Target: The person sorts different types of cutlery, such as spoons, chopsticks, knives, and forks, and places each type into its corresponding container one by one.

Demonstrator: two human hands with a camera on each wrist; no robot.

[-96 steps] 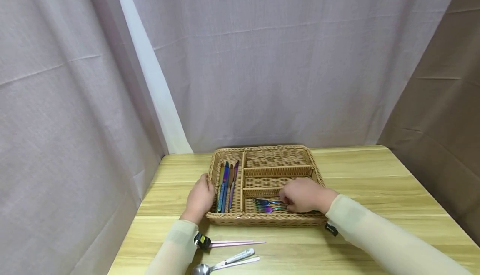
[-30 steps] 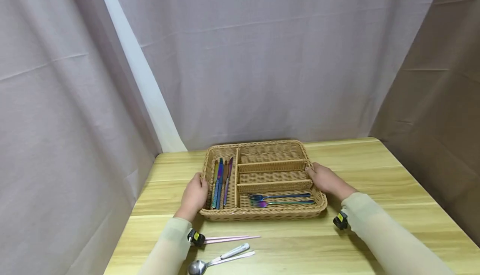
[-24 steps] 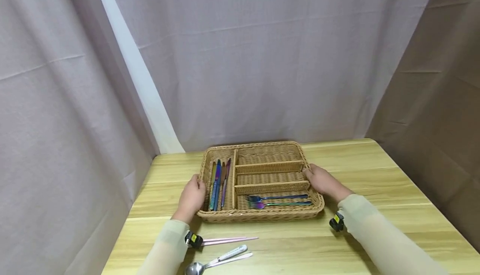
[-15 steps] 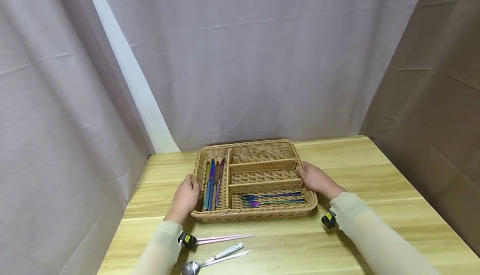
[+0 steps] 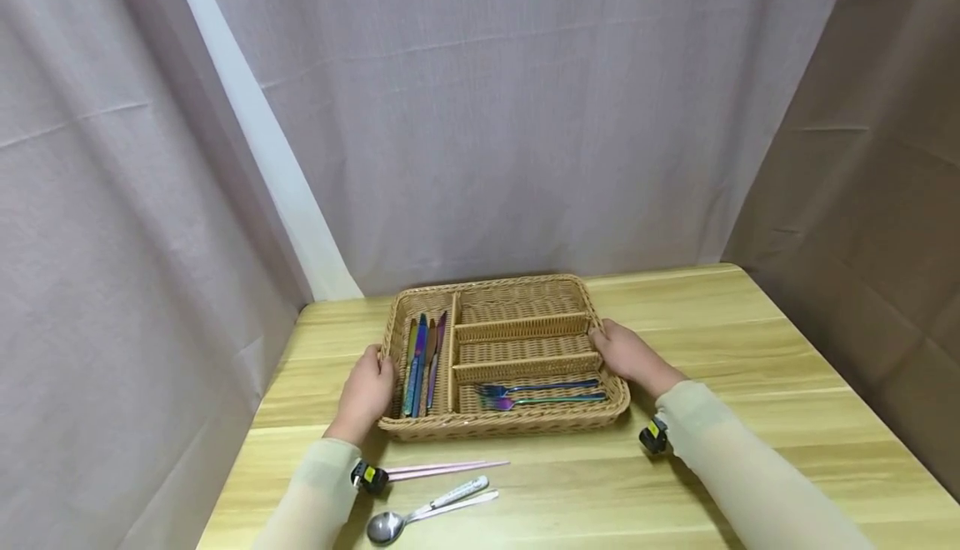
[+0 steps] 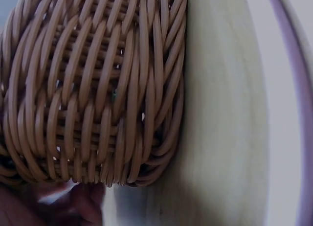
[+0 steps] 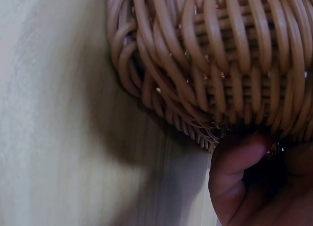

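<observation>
A wicker cutlery tray (image 5: 502, 427) with divided compartments lies near the back of the table. My left hand (image 5: 366, 390) grips its left side, thumb over the rim. On the right side my right hand (image 5: 628, 357) grips the rim, its thumb inside near the dividers; in the right wrist view this hand (image 7: 244, 179) is curled at the wicker wall. Several iridescent knives (image 5: 418, 367) lie lengthwise in the left compartment. Two iridescent forks (image 5: 543, 387) lie crosswise in the front right compartment, tines pointing left. Most fingers of both hands are hidden behind the tray walls.
In front of the tray, pink chopsticks (image 5: 457, 468) lie partly behind the left wrist camera (image 5: 369, 477). Nearer still are a spoon (image 5: 386, 527) with a patterned handle and a slim silver handle (image 5: 465, 503) beside it. Curtains (image 5: 487, 133) enclose the table (image 5: 570, 496).
My right hand has left the forks and moved to the tray's right side, gripping it. The fork handles now show. My left hand stays on the left side. The head view has shifted slightly.
</observation>
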